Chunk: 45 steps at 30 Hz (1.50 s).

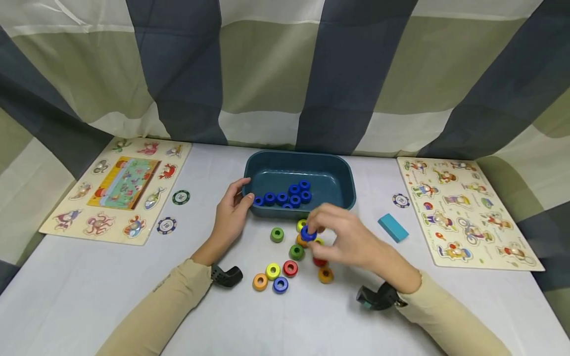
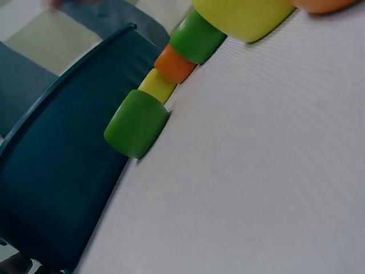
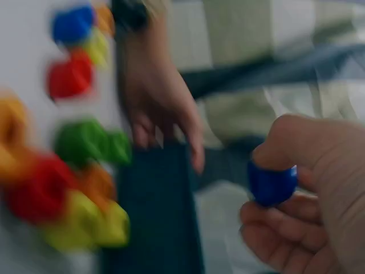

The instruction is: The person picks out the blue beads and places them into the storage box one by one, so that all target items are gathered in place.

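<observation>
A blue ring-shaped bead [image 1: 308, 234] is pinched between the thumb and fingers of my right hand [image 1: 347, 235], held just in front of the tray. The right wrist view shows this blue bead [image 3: 272, 185] side-on, though blurred. My left hand [image 1: 229, 212] grips the left side of a dark teal tray [image 1: 303, 163], its thumb over the near left corner. Several blue beads [image 1: 282, 198] lie inside, along the tray's near side. On the cloth in front are loose beads: green [image 1: 277, 235], red [image 1: 290, 268], yellow [image 1: 273, 271], orange [image 1: 260, 282] and one blue [image 1: 280, 285]. My right hand partly covers others.
Wooden picture puzzle boards lie at the left [image 1: 166, 212] and right [image 1: 423, 217]. Poker chips [image 1: 181, 197] lie beside both boards. A light blue block [image 1: 393, 228] sits right of my right hand. A checked curtain [image 1: 267, 69] hangs behind the table.
</observation>
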Each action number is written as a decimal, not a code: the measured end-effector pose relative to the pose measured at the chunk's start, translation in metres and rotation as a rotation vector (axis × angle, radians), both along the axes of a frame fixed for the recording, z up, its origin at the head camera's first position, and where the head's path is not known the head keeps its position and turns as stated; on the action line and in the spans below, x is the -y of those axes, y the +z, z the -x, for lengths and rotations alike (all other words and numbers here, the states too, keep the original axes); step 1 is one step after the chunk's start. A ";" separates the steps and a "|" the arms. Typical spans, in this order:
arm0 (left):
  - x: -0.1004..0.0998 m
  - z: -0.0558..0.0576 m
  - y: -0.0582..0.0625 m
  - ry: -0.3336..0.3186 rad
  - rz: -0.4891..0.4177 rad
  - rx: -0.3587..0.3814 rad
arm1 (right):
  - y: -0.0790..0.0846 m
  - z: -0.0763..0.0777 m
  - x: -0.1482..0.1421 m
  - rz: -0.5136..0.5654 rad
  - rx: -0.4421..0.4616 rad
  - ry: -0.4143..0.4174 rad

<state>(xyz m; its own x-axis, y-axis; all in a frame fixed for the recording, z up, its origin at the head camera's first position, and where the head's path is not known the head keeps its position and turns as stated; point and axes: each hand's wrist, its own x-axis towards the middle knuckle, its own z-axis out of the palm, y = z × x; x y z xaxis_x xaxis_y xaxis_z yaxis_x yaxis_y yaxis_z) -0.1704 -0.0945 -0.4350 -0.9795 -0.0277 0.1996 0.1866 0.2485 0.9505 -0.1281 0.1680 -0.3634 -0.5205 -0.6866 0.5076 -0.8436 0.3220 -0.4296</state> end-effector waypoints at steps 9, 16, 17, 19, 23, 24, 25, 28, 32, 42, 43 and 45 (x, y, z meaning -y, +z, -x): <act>-0.001 -0.001 -0.001 -0.006 -0.002 0.010 | 0.009 0.086 -0.002 -0.280 0.164 -0.430; -0.002 -0.001 0.000 -0.015 -0.015 0.020 | -0.010 0.107 0.002 -0.443 0.285 -0.519; -0.002 -0.001 0.001 -0.016 -0.014 0.019 | -0.012 0.108 0.002 -0.450 0.296 -0.518; -0.002 -0.001 0.002 -0.015 -0.014 0.022 | -0.014 0.108 0.003 -0.438 0.313 -0.511; -0.003 -0.001 0.004 -0.014 -0.008 0.033 | -0.017 0.108 0.002 -0.380 0.344 -0.493; -0.002 -0.002 0.004 -0.013 -0.006 0.031 | -0.017 0.108 0.002 -0.372 0.356 -0.492; -0.002 -0.002 0.003 -0.011 -0.002 0.028 | -0.017 0.108 0.002 -0.368 0.369 -0.490; 0.000 -0.003 0.001 -0.006 0.002 0.003 | -0.018 0.109 0.002 -0.355 0.396 -0.486; 0.002 -0.002 -0.001 -0.004 -0.002 0.006 | -0.020 0.111 0.003 -0.349 0.404 -0.488; 0.002 -0.002 -0.003 -0.014 -0.028 0.006 | 0.030 0.076 -0.010 -0.142 0.222 -0.415; 0.002 -0.001 -0.002 -0.012 -0.023 0.002 | 0.040 0.067 -0.013 -0.084 0.202 -0.395; 0.002 -0.001 -0.001 -0.008 -0.013 -0.005 | 0.056 0.048 -0.015 0.004 0.166 -0.324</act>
